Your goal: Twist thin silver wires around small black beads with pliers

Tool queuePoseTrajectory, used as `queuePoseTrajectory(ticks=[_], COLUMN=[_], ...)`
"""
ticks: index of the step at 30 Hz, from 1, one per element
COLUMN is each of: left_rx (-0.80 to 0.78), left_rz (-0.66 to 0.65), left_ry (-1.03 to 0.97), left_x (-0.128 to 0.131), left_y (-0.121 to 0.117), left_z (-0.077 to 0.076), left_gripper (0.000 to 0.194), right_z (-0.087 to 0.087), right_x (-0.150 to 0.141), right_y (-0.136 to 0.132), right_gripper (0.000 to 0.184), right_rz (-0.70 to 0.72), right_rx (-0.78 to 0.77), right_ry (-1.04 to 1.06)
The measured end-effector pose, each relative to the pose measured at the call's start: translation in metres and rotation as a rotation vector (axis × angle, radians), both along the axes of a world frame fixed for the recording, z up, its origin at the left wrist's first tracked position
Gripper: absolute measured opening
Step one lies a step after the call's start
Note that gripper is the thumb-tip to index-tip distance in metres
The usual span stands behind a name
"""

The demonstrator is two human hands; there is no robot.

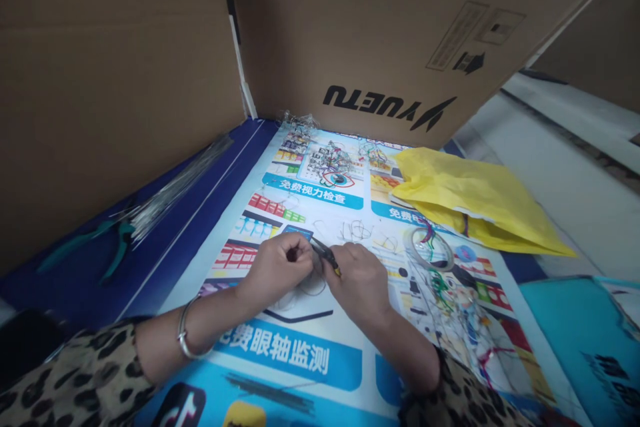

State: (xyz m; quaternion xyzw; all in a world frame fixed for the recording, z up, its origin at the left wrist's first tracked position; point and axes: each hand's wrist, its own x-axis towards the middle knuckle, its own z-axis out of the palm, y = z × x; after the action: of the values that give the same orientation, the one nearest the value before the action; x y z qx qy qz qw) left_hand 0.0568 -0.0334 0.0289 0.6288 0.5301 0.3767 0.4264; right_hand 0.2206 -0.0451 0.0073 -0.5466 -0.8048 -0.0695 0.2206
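My left hand (277, 265) is closed in a pinch at the tip of a small dark plier-like tool (324, 255); what it pinches is too thin to name, maybe wire. My right hand (357, 277) is wrapped round that tool's handle, which shows a yellow end. Both hands rest on a printed blue-and-white poster (295, 347) that covers the table. Thin wire loops (356, 232) lie just beyond the hands. A silver bangle (184, 337) is on my left wrist.
Teal pliers (107, 240) and a bundle of straight wires (175, 190) lie at the left. A roll of clear tape (433, 248), coloured wire pieces (450, 293) and a yellow bag (475, 197) are to the right. Cardboard walls (375, 33) enclose the back and left.
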Motion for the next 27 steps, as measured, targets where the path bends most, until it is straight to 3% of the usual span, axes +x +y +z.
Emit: queuePoseTrajectory(ticks=[5, 10, 16, 21, 27], left_rx=[0.018, -0.079, -0.012, -0.001, 0.01], left_rz=[-0.147, -0.324, -0.385, -0.495, -0.451], left_ry=[-0.104, -0.195, -0.051, 0.021, 0.062], left_x=[-0.018, -0.033, -0.037, -0.037, -0.037], left_y=[0.015, 0.028, 0.032, 0.032, 0.031], left_z=[0.009, 0.01, 0.008, 0.01, 0.008], left_gripper=[0.005, 0.007, 0.005, 0.007, 0.008], right_z=[0.002, 0.003, 0.008, 0.01, 0.008], right_x=[0.014, 0.026, 0.027, 0.024, 0.023], right_y=[0.009, 0.017, 0.018, 0.016, 0.013], right_gripper=[0.019, 0.031, 0.025, 0.025, 0.025], right_rz=[0.092, 0.113, 0.171, 0.181, 0.189], right_rx=[-0.062, -0.057, -0.278, -0.292, -0.307], right_ry=[0.094, 0.21, 0.191, 0.164, 0.155])
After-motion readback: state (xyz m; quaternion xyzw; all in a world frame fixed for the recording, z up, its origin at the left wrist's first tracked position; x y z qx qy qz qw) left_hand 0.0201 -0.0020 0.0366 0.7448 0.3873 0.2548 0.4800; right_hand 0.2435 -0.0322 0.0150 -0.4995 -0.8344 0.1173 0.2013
